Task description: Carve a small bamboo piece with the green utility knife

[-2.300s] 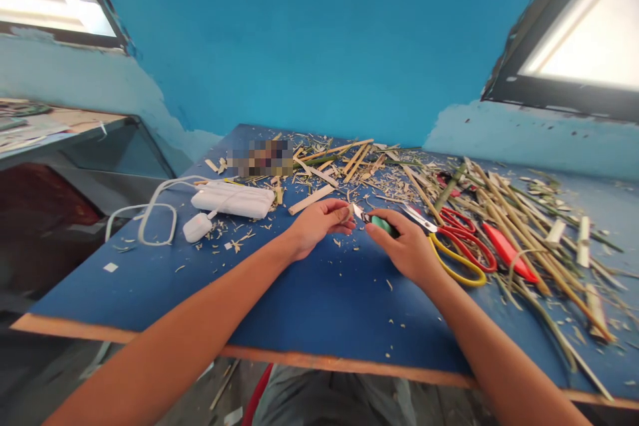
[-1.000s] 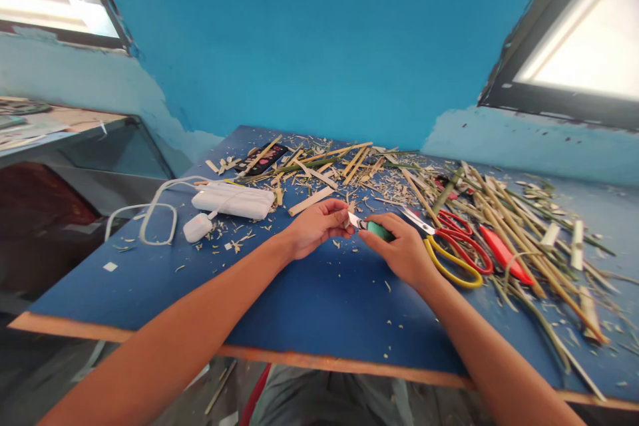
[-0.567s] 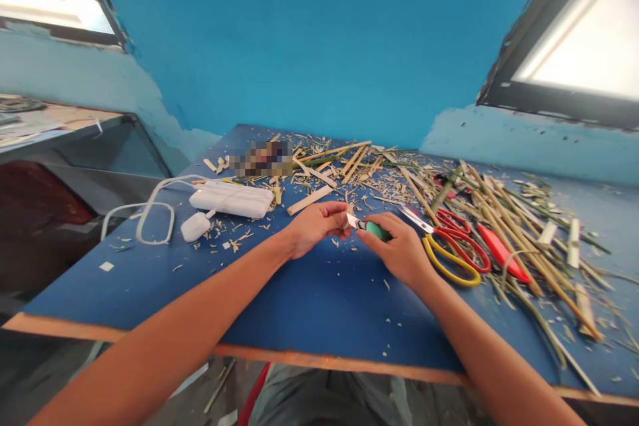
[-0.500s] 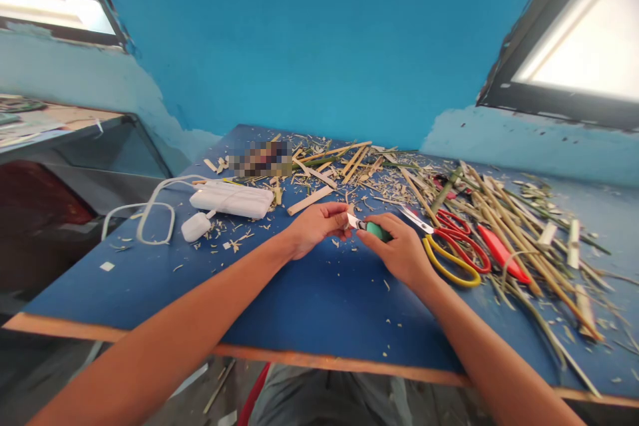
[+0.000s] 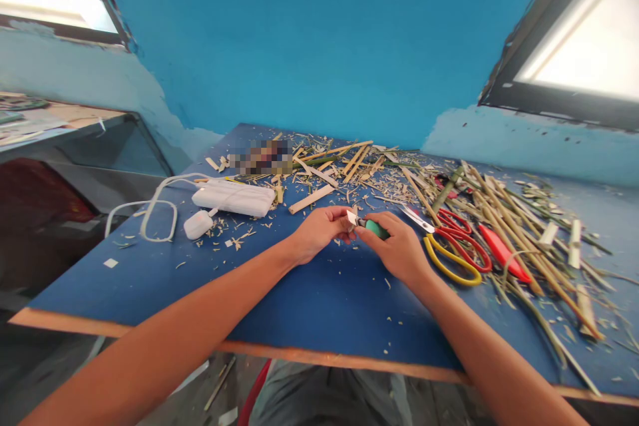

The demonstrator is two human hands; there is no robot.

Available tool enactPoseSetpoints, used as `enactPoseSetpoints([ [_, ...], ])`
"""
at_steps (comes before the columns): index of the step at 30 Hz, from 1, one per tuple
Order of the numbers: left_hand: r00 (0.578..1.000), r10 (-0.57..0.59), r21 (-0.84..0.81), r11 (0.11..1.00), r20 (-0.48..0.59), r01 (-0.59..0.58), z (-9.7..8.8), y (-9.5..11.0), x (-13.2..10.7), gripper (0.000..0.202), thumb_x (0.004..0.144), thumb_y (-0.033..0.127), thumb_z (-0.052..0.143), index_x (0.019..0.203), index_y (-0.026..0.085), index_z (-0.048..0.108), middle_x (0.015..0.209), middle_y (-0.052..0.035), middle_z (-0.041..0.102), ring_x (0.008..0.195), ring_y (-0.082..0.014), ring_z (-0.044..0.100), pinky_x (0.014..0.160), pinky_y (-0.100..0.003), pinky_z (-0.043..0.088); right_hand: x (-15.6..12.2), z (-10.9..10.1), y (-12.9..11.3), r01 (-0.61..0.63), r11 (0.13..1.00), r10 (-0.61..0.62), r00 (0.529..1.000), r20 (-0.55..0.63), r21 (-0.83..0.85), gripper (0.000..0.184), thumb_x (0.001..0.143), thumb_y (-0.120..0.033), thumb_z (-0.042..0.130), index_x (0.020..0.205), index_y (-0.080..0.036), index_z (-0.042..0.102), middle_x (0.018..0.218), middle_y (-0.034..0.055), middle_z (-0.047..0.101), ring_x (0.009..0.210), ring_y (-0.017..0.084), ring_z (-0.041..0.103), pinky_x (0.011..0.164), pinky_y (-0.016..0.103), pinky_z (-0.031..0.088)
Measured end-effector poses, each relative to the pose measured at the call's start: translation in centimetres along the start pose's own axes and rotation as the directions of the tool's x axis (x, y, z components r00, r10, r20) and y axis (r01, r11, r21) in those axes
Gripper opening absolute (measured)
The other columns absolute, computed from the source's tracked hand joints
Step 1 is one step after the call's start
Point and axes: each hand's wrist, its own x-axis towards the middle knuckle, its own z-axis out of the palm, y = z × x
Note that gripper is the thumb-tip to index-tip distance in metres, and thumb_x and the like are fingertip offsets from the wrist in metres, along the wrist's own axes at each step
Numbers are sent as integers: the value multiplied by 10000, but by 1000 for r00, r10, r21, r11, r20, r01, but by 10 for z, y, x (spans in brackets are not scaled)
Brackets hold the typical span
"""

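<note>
In the middle of the head view, my left hand [image 5: 319, 236] pinches a small pale piece [image 5: 351, 217], which looks like bamboo, between thumb and fingers. My right hand [image 5: 397, 246] is wrapped round what looks like a green utility knife [image 5: 377, 229]. Its dark front end meets the pale piece, and the blade is too small to make out. Both hands are close together, just above the blue table [image 5: 319, 306]. Right of my right hand lie red-handled scissors [image 5: 462, 239] and a yellow-handled pair [image 5: 452, 269].
A white power strip [image 5: 234, 198] with a plug and looped cable [image 5: 150, 213] lies to the left. Bamboo strips [image 5: 519, 219] pile up at the right, beside a red tool [image 5: 504, 253]. Shavings and a flat strip [image 5: 312, 200] lie behind my hands. A blue wall [image 5: 319, 46] bounds the back.
The front end of the green knife has come slightly closer to my left fingers, and the pale piece has tilted a little. The view has shifted slightly; both grips stay.
</note>
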Motion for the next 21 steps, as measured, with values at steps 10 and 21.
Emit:
enactPoseSetpoints([
  [10, 998, -28, -259, 966, -57, 12, 0, 0, 1, 283, 670, 298, 707, 832, 125, 552, 693, 0, 579, 591, -85, 550, 633, -238, 438, 2, -2, -2, 6, 1000, -6, 1000, 0, 7, 304, 760, -451, 547, 935, -224, 649, 912, 54, 637, 801, 200, 594, 743, 343, 454],
  [21, 999, -17, -257, 966, -31, 9, -3, 3, 1, 225, 704, 263, 680, 829, 115, 566, 688, -5, 592, 597, -84, 556, 640, -237, 434, 2, -4, 2, 19, 1000, -19, 1000, 13, 7, 311, 759, -451, 554, 946, -223, 653, 928, 58, 644, 824, 205, 603, 756, 352, 458],
])
